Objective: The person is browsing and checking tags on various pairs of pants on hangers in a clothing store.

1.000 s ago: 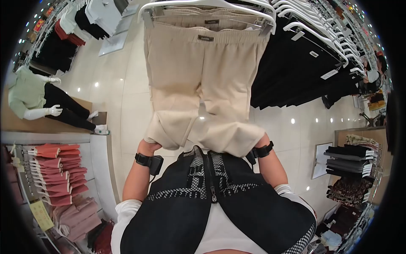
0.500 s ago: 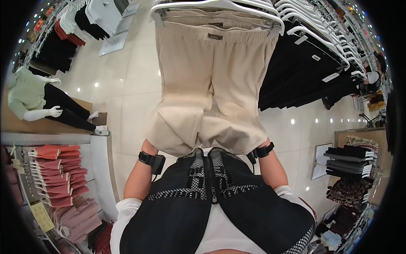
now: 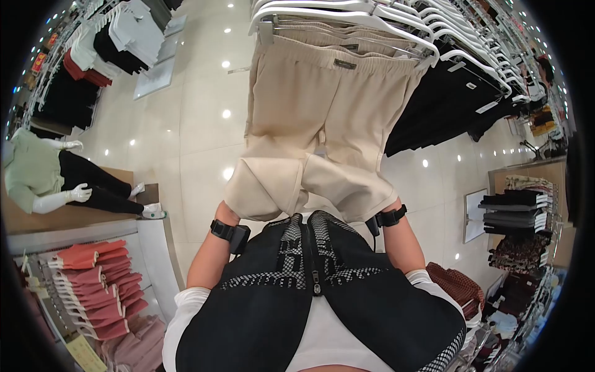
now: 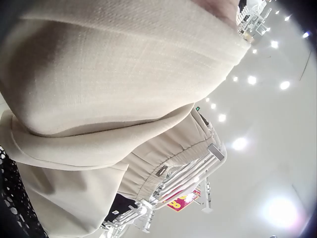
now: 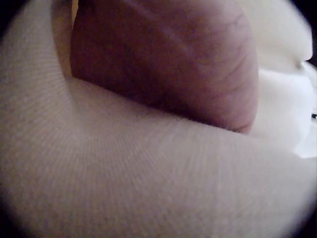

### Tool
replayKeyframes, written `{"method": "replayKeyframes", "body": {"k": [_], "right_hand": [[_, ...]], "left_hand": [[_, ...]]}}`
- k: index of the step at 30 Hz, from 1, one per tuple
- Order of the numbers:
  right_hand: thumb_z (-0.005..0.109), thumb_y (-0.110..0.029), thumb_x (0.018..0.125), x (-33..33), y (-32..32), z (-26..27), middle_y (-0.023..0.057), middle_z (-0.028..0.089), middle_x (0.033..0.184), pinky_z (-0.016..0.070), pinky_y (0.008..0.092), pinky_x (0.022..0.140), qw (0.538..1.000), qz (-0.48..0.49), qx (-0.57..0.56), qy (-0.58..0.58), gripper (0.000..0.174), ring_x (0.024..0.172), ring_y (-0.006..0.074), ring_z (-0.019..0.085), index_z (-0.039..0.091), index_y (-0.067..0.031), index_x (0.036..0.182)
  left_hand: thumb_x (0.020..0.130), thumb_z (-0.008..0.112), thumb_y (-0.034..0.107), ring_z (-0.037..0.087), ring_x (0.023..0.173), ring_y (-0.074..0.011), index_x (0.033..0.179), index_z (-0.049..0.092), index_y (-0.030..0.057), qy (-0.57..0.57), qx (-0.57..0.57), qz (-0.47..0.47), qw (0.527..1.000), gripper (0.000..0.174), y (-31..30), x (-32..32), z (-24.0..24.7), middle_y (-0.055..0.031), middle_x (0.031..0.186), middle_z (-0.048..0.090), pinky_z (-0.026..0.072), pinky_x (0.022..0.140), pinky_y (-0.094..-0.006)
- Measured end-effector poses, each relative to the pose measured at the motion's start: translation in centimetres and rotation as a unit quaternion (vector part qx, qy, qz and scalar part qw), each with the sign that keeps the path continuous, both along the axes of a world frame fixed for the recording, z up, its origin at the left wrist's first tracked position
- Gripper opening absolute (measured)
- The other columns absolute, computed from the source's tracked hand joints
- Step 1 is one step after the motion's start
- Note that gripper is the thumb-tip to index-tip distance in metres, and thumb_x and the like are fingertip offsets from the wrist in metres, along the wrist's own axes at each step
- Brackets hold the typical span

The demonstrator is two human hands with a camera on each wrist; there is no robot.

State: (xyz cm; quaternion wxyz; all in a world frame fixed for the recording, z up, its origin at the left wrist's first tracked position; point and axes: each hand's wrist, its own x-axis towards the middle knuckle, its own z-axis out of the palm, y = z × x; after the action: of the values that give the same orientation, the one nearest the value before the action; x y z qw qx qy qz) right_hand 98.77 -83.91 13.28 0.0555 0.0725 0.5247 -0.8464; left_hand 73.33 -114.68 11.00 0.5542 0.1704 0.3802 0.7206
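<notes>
Beige trousers (image 3: 291,105) with an elastic waistband and a small dark label hang from a white clip hanger (image 3: 347,22). Both lower legs are raised toward the person and lie in folds. My left hand (image 3: 229,213) is at the outer edge of one leg, its fingers hidden under the cloth; part of that hand shows at the top of the left wrist view. At the other leg's edge, my right hand (image 3: 393,205) is mostly covered by fabric. In the right wrist view, the bare skin of the hand presses against the beige cloth. I cannot tell how the fingers lie.
More beige trousers hang behind, with black trousers (image 3: 434,102) on white hangers to the right. A mannequin (image 3: 52,173) in a green top is at the left. Pink garments (image 3: 102,288) fill the lower-left rack; folded dark clothes (image 3: 514,211) hang at the right.
The hanging trousers shift right and slightly down in the head view, as the surroundings turn too. The raised legs change folds, and both hands stay at their outer edges.
</notes>
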Motion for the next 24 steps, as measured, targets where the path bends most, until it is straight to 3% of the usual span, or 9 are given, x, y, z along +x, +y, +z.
{"method": "replayKeyframes", "body": {"k": [3, 5, 8, 9, 11, 12, 15, 22, 24], "right_hand": [[0.044, -0.027, 0.101, -1.5, -2.2, 1.6, 0.0105, 0.049, 0.14, 0.0398, 0.0348, 0.104, 0.999, -0.039, 0.021, 0.022, 0.048, 0.126, 0.022, 0.049, 0.041, 0.0015, 0.14], [0.044, -0.026, 0.101, -2.2, -3.1, 0.4, 0.0103, 0.05, 0.139, 0.0396, 0.0343, 0.104, 0.988, -0.081, -0.131, 0.0, 0.047, 0.125, 0.0211, 0.049, 0.043, 0.0018, 0.139], [0.043, -0.027, 0.102, -2.9, -4.5, 0.3, 0.0103, 0.051, 0.138, 0.0392, 0.0334, 0.105, 0.979, -0.144, -0.137, -0.045, 0.047, 0.124, 0.0201, 0.05, 0.043, 0.0019, 0.139], [0.042, -0.027, 0.102, -3.1, -5.1, 0.8, 0.0104, 0.051, 0.138, 0.039, 0.033, 0.105, 0.978, -0.166, -0.104, -0.065, 0.047, 0.124, 0.0199, 0.05, 0.042, 0.0018, 0.139], [0.042, -0.024, 0.102, -4.1, -7.2, 5.2, 0.0104, 0.052, 0.136, 0.0389, 0.0318, 0.105, 0.967, -0.155, 0.198, -0.05, 0.045, 0.123, 0.0192, 0.051, 0.043, 0.0021, 0.138], [0.042, -0.022, 0.102, -4.8, -8.1, 6.6, 0.0104, 0.053, 0.135, 0.0389, 0.0311, 0.106, 0.927, -0.141, 0.345, -0.044, 0.044, 0.123, 0.0189, 0.051, 0.044, 0.0023, 0.138], [0.047, -0.014, 0.099, -6.1, -10.5, 6.0, 0.0099, 0.056, 0.132, 0.0395, 0.029, 0.104, 0.952, -0.302, 0.058, -0.015, 0.038, 0.12, 0.0173, 0.054, 0.05, 0.002, 0.133], [0.049, -0.01, 0.097, -6.8, -12.5, 10.5, 0.0088, 0.058, 0.129, 0.0395, 0.0286, 0.104, 0.924, -0.353, 0.144, -0.007, 0.035, 0.119, 0.0164, 0.055, 0.054, 0.0031, 0.129], [0.049, -0.009, 0.097, -6.7, -12.9, 11.1, 0.0084, 0.059, 0.129, 0.0396, 0.0284, 0.104, 0.917, -0.361, 0.172, -0.002, 0.034, 0.118, 0.0161, 0.055, 0.055, 0.0034, 0.128]], "left_hand": [[0.099, 0.047, 0.026, 0.045, 0.131, -0.0235, 0.146, 0.029, 0.0069, 0.029, 0.017, -0.05, 0.998, 0.054, 0.6, -1.6, 2.5, -0.0103, 0.146, 0.041, 0.0391, 0.109, -0.0385], [0.099, 0.049, 0.024, 0.045, 0.131, -0.0234, 0.146, 0.03, 0.0068, 0.013, 0.029, -0.079, 0.996, 0.054, 0.5, -2.9, 2.8, -0.0102, 0.146, 0.041, 0.0388, 0.109, -0.0374], [0.1, 0.045, 0.019, 0.051, 0.123, -0.0216, 0.143, 0.037, 0.0056, 0.19, -0.012, -0.113, 0.975, 0.046, 0.6, -4.4, 2.9, -0.0097, 0.138, 0.051, 0.0427, 0.104, -0.0342], [0.099, 0.046, 0.018, 0.053, 0.12, -0.0217, 0.144, 0.035, 0.0069, 0.325, -0.012, -0.165, 0.931, 0.048, 0.9, -5.0, 2.9, -0.01, 0.137, 0.051, 0.0426, 0.102, -0.0327], [0.097, 0.05, 0.016, 0.056, 0.114, -0.0218, 0.148, 0.031, 0.0094, 0.572, 0.003, -0.254, 0.78, 0.055, 1.8, -6.2, 3.0, -0.0105, 0.135, 0.053, 0.0424, 0.097, -0.0297], [0.097, 0.05, 0.016, 0.056, 0.114, -0.0218, 0.148, 0.031, 0.0094, 0.57, 0.012, -0.265, 0.778, 0.055, 2.4, -6.6, 3.7, -0.0105, 0.135, 0.053, 0.0424, 0.097, -0.0297], [0.092, 0.051, 0.011, 0.058, 0.109, -0.0232, 0.141, 0.041, 0.0108, 0.552, 0.016, -0.258, 0.793, 0.05, 2.6, -6.6, 6.3, -0.0127, 0.128, 0.056, 0.0454, 0.091, -0.0303], [0.081, 0.053, 0.001, 0.062, 0.1, -0.026, 0.127, 0.061, 0.0137, 0.507, 0.01, -0.245, 0.826, 0.048, 6.7, -5.4, 11.3, -0.0169, 0.116, 0.06, 0.0515, 0.078, -0.0316], [0.076, 0.059, 0.006, 0.063, 0.099, -0.0269, 0.126, 0.061, 0.0175, 0.584, 0.014, -0.224, 0.78, 0.051, 6.8, -5.3, 10.7, -0.0171, 0.114, 0.061, 0.0518, 0.078, -0.0326]]}}
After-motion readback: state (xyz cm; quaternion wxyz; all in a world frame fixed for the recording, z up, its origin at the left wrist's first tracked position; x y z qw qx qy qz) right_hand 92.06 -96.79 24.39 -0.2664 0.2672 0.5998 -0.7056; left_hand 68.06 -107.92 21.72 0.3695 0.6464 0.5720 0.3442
